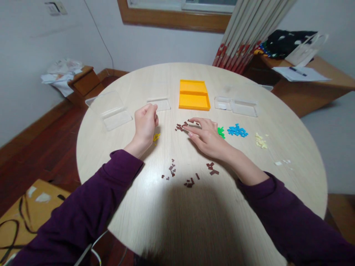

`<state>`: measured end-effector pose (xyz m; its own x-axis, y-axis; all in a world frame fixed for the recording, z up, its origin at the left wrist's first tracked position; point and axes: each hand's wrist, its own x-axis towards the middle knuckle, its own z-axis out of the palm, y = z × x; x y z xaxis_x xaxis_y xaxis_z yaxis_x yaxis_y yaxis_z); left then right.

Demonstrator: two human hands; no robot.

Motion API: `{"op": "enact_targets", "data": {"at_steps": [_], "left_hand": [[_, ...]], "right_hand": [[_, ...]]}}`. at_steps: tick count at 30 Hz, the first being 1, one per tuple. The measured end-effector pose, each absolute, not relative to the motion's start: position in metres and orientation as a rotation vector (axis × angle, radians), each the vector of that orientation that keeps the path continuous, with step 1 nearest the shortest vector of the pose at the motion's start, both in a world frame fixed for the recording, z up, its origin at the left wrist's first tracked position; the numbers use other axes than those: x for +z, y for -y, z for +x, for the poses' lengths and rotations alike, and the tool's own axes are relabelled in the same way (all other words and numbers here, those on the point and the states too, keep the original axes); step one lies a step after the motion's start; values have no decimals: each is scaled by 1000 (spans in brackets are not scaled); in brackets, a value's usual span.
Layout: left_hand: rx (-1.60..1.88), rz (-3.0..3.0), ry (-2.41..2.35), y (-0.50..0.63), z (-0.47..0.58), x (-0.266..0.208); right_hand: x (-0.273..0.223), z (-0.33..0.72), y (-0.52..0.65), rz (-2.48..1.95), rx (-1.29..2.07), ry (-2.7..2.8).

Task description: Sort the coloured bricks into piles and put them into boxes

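My right hand (205, 136) reaches over the table with its fingers apart, the fingertips at a loose pile of small brown pieces (181, 126). My left hand (145, 123) is closed in a fist, raised beside a little heap of yellow pieces (156, 137); whatever it holds, if anything, is hidden. Nearer to me lie more brown pieces in separate groups: one to the left (172, 170), one in the middle (189, 182) and one to the right (212, 169). Green pieces (221, 132) show partly behind my right hand, with blue pieces (237, 130) beyond them.
An open orange box (194, 100) stands at the back of the round table (133, 221). Clear plastic cases lie on the left (116, 118), near the middle (163, 104) and on the right (244, 108). Cream pieces (260, 140) and white bits (278, 163) are at the right.
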<state>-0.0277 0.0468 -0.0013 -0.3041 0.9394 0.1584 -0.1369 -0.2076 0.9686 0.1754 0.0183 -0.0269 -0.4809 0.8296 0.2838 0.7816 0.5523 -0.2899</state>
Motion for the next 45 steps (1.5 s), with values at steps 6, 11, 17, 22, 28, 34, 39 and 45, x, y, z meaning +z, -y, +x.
{"op": "enact_targets", "data": {"at_steps": [6,11,17,22,28,34,39,45], "left_hand": [[1644,1064,-1203,-47,-27,-2],[1649,1067,-1194,-47,-27,-2],[1647,1071,-1198,-47,-28,-3],[1665,1063,-1153,-48,-28,-6],[1678,1056,-1140,-49,-28,-6],[1682,1054,-1135,-49,-28,-6],[1675,1062,-1150,-49,-28,-5],[1668,1078,-1181,-49,-29,-5]], "right_hand": [[-32,171,-19,-1303,136,2436],[-26,173,-19,-1271,208,2418],[-12,183,-20,-1235,308,2367],[-20,184,-24,-1388,153,2328],[-33,178,-28,-1397,106,2386],[-29,179,-27,-1390,99,2374],[-27,177,-23,-1338,173,2396],[-28,172,-20,-1281,230,2453]]}}
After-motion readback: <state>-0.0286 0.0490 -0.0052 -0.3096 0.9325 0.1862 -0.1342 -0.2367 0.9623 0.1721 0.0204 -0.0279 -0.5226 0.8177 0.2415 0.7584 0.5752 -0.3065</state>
